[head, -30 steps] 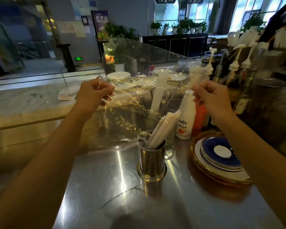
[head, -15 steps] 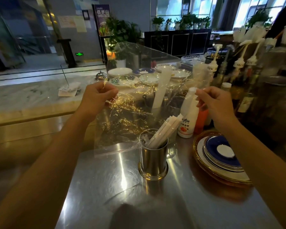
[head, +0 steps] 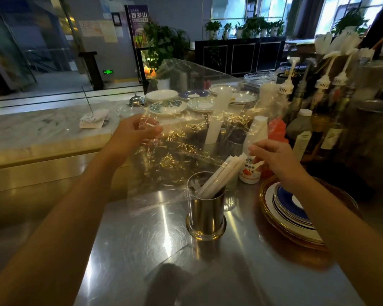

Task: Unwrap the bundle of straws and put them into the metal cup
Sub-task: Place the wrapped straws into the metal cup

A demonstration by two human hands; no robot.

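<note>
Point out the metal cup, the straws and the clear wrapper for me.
metal cup (head: pixel 206 215): head view, front of its wall.
straws (head: pixel 221 176): head view, middle of the leaning white bundle.
clear wrapper (head: pixel 177 149): head view, crinkled sheet between the hands.

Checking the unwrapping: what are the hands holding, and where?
Left hand pinches the clear wrapper at its upper left edge; whether the right hand grips it cannot be told.

bare steel counter (head: pixel 155 244) left of metal cup (head: pixel 206 214), stacked plates (head: pixel 294 214) right
</note>
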